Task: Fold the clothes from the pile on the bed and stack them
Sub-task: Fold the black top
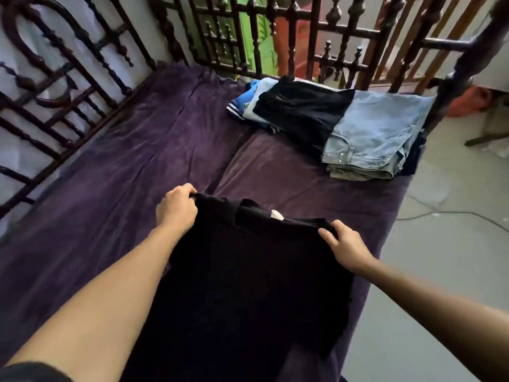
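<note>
Black shirt (248,271) nearest, over bed (110,188) near its edge. L grip (176,209) pinches one shoulder, R grip (341,246) the other, fingers curled on cloth; collar label up. Far corner: folded stacks, incl. jeans (380,133) & black garment (300,111). No loose pile in view. Judged late stage: this shirt not yet folded or stacked.

The black shirt (248,277) is cut off by the bottom edge.
</note>
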Demonstrator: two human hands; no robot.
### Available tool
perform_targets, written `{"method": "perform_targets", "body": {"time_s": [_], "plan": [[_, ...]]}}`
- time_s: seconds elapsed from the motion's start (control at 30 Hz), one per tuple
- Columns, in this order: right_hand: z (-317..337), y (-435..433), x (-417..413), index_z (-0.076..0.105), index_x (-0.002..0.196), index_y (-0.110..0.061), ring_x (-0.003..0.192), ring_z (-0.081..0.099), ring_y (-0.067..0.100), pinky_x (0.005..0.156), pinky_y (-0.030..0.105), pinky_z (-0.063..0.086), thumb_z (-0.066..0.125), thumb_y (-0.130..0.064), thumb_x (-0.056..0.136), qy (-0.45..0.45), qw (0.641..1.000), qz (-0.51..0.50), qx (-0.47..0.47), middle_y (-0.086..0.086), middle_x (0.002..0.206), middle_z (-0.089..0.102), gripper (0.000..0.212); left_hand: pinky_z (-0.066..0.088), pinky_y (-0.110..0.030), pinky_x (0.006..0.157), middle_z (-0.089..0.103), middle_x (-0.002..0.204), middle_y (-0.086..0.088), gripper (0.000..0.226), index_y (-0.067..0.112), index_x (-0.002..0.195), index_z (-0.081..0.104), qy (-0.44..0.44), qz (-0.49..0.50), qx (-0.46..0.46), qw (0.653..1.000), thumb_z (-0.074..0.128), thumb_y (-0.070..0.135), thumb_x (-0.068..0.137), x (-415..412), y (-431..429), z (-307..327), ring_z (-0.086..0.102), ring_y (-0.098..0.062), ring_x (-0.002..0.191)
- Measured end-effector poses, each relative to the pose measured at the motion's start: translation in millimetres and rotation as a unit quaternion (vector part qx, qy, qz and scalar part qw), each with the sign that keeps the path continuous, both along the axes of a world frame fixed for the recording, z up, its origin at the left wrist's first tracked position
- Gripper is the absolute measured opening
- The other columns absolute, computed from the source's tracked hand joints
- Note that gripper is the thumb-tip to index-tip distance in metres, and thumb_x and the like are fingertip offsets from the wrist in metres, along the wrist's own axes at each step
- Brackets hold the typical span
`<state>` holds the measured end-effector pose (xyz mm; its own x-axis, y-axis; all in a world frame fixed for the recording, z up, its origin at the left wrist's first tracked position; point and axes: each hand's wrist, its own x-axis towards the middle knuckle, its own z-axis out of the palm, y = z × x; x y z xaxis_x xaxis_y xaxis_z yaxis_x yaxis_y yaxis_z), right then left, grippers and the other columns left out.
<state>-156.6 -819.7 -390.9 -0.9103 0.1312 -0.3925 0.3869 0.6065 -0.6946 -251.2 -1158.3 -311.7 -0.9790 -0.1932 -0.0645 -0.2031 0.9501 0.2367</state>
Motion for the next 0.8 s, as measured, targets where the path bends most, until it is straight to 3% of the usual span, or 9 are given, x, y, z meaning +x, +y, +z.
{"method": "perform_targets", "body": {"time_s": [0.2,0.33,0.43,0.53,0.67,0.8], "plan": [[-77,62,-93,0.043,0.088,-0.018,0.085,0.056,0.035,0.074,0.043,0.046,0.046,-0.052,0.095,-0.063,0.992,-0.021,0.105,0.011,0.087,0.062,0.035,0.042,-0.038,0.079,0.06,0.115,-0.008,0.023,0.019,0.113,0.06,-0.021,0.005,0.06,0.998,0.047,0.014,0.095,-98,73,-76,0.056,-0.029,0.104],[-111,74,-121,0.047,0.1,-0.015,0.098,0.057,0.04,0.075,0.041,0.043,0.046,-0.044,0.097,-0.121,0.975,0.003,0.186,0.019,0.105,0.063,0.029,0.045,-0.046,0.09,0.053,0.12,-0.009,0.024,0.016,0.119,0.056,-0.034,0.018,0.088,0.995,0.05,0.015,0.095,-107,67,-111,0.052,-0.029,0.11],[-116,60,-128,0.049,0.113,-0.014,0.104,0.056,0.038,0.075,0.039,0.041,0.05,-0.034,0.095,-0.136,0.955,0.074,0.252,0.017,0.114,0.06,0.027,0.045,-0.043,0.09,0.055,0.121,-0.01,0.023,0.016,0.116,0.058,-0.061,0.061,0.091,0.992,0.051,0.013,0.094,-69,27,-128,0.052,-0.03,0.111],[-106,25,-134,0.049,0.12,-0.016,0.112,0.048,0.034,0.08,0.04,0.043,0.055,-0.031,0.092,-0.094,0.938,0.141,0.304,0.012,0.119,0.052,0.033,0.044,-0.039,0.086,0.056,0.118,-0.009,0.022,0.016,0.115,0.058,-0.106,0.127,0.08,0.983,0.054,0.013,0.093,-8,-20,-135,0.054,-0.03,0.109],[-91,-46,-142,0.05,0.125,-0.021,0.117,0.046,0.029,0.083,0.038,0.044,0.053,-0.03,0.093,-0.049,0.921,0.245,0.298,0.006,0.125,0.051,0.034,0.044,-0.037,0.082,0.058,0.119,-0.008,0.02,0.016,0.111,0.061,-0.177,0.214,0.071,0.958,0.058,0.016,0.092,75,-78,-141,0.056,-0.03,0.107],[-96,-131,-146,0.059,0.112,-0.021,0.112,0.052,0.027,0.076,0.034,0.044,0.047,-0.027,0.094,0.021,0.896,0.352,0.271,0.002,0.113,0.058,0.023,0.048,-0.037,0.083,0.059,0.119,-0.007,0.021,0.018,0.112,0.061,-0.233,0.268,0.074,0.932,0.059,0.02,0.091,132,-127,-163,0.058,-0.028,0.105]]}}
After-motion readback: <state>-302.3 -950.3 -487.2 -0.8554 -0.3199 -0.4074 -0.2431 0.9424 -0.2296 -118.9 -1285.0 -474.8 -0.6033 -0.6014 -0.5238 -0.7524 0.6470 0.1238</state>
